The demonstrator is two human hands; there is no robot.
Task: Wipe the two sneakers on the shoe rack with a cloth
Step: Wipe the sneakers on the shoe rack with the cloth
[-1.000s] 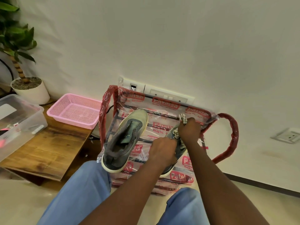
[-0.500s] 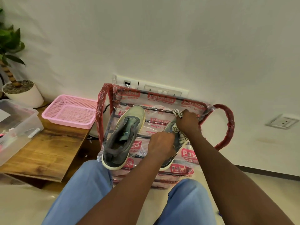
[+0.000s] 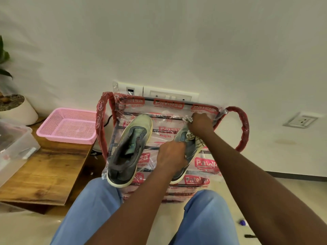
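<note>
Shifted toward plastic-wrapped red shoe rack's (image 3: 245,128) back-right corner: right grip (image 3: 200,123) pinching checked white cloth (image 3: 193,137) on grey-green sneaker's (image 3: 190,153) toe; left grip (image 3: 171,156) clutching its middle; gap beside twin sneaker (image 3: 129,149).

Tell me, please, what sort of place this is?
Probably a room in a home or office: a plastic-wrapped red metal shoe rack against a white wall with switch plates, a low wooden table, and a white-potted plant.
</note>
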